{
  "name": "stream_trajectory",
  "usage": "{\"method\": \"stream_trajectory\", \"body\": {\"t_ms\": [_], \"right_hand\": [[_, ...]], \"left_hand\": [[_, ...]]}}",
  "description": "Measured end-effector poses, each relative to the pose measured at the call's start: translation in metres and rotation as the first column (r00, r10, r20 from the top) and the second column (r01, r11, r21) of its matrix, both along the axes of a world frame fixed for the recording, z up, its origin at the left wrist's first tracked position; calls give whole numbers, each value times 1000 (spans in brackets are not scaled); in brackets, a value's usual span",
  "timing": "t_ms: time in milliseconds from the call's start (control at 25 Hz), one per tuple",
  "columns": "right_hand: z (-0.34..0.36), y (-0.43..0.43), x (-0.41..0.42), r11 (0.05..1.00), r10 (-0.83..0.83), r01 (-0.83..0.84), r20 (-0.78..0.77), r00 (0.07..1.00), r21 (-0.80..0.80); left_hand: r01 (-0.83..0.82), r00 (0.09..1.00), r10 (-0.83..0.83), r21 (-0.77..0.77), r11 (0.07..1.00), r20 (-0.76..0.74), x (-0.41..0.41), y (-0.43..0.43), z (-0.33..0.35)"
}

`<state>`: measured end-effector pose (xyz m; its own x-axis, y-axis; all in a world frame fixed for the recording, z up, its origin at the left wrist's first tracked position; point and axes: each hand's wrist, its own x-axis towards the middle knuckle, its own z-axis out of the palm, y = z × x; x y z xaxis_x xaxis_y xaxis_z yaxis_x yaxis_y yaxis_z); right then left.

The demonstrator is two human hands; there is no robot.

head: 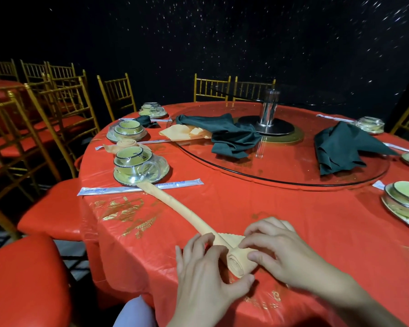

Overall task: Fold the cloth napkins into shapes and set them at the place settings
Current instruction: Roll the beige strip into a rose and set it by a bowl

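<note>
Left hand (206, 267) pinching rolled peach napkin (175, 206), right hand (281, 251) gripping its coil

The rolled end of the orange napkin (175, 207), at the near edge of the table (222, 199), is partly covered by fingers of the left hand (206, 263) and the right hand (279, 251). The plates (404, 206) at the table's right edge are cut by the picture's border. The print on the chopstick wrapper (139, 186) is too small to read.
</note>
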<state>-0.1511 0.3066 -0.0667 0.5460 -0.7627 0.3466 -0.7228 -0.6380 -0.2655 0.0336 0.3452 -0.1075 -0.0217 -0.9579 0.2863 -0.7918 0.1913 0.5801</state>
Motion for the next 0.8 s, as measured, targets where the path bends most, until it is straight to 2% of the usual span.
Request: {"method": "stream_trajectory", "body": {"t_ms": [160,320,440,560,680,800], "right_hand": [[2,-18,10,999,34,-33,-54,998,12],[3,-23,14,999,42,-42,-20,999,-10],[-1,-15,9,999,32,-32,62,998,-8],[-3,-10,5,999,44,-44,34,998,0],[-1,-17,12,999,35,-35,4,999,23],[3,-32,22,998,40,-38,-29,999,56]], "left_hand": [[-7,1000,9,-202,979,11,1,-3,-20],[-73,997,62,-248,966,-53,5,-11,-21],[-90,991,68,-199,976,-112,8,-16,-16],[-58,991,47,-87,994,-124,13,-18,-7],[-81,994,83,24,996,-72,18,-21,5],[-124,992,124,38,992,-2,23,-24,7]]}}
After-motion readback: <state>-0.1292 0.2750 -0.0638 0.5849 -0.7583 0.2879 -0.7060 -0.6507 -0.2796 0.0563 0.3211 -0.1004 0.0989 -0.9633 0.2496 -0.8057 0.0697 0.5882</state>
